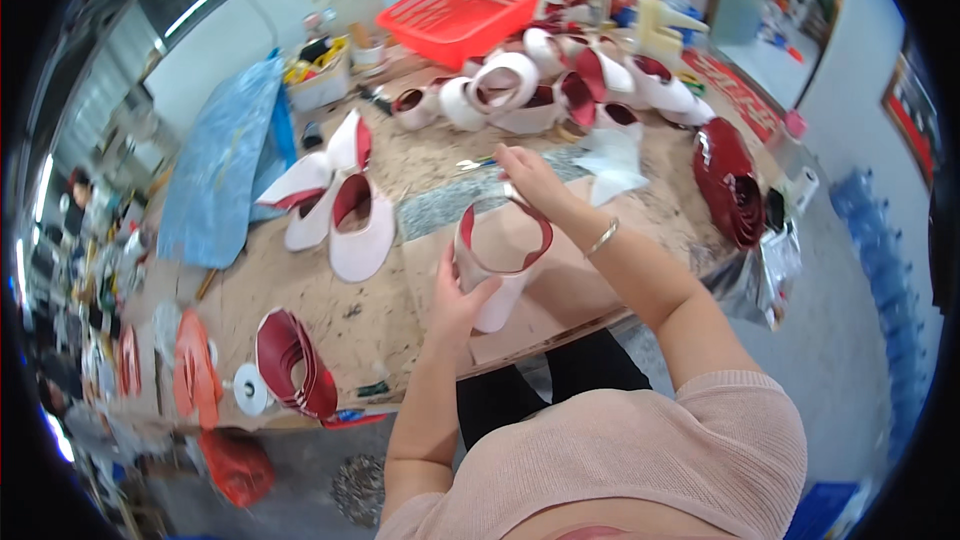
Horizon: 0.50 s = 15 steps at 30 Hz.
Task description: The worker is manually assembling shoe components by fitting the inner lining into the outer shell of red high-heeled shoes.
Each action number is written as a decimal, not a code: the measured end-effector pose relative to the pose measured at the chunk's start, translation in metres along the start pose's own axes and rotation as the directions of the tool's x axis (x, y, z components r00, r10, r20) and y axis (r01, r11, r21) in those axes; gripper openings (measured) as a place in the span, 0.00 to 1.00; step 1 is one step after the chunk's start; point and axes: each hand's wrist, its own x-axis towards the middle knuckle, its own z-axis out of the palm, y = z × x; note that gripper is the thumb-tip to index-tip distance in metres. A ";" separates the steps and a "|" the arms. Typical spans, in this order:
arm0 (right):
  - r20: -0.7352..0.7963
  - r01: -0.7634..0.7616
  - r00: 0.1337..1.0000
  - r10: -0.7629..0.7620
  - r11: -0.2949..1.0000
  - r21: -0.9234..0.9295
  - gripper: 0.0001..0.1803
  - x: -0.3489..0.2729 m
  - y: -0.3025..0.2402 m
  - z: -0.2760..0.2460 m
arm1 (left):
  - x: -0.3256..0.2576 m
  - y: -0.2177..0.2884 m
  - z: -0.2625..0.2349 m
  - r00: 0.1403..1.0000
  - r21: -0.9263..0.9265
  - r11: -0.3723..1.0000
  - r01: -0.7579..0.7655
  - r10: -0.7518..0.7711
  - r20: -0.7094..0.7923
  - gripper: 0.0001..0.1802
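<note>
Sweater (610, 450), left hand (459, 295) holding shoe upper (505, 290)

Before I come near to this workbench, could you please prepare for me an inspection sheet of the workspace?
Surface: brown workbench, marked with dark spots.
Work pieces: pale shoe upper with red lining, held upright; similar shoe uppers lie to its left.
Clutter: red slotted plastic basket behind a heap of shoe uppers; blue sheet at left; nested dark-red stack at right.
Left hand: grips the held upper's side.
Right hand: at its far rim; firmness of contact unclear.
Cables: cannot tell; background is blurred.
Surroundings: blue plastic bottles on the floor at right.
</note>
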 end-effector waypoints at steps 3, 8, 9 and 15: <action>-0.226 0.128 0.955 -0.192 0.955 -0.268 0.10 -0.045 0.003 -0.056 | -0.023 -0.002 0.008 0.974 0.200 0.979 0.035 0.012 -0.227 0.50; -0.397 -0.044 0.850 -0.346 0.704 -0.709 0.09 -0.054 0.052 -0.186 | -0.037 -0.004 0.036 0.756 0.943 0.306 -0.132 0.646 -0.104 0.32; -0.402 -0.168 0.909 -0.111 0.784 -0.597 0.09 -0.055 0.062 -0.197 | -0.040 -0.002 0.048 0.705 0.957 0.248 -0.148 0.706 -0.074 0.29; -0.309 -0.133 0.935 -0.173 0.638 -0.758 0.10 -0.063 0.056 -0.193 | 0.056 0.032 0.144 0.623 0.631 0.249 -0.735 0.615 0.483 0.20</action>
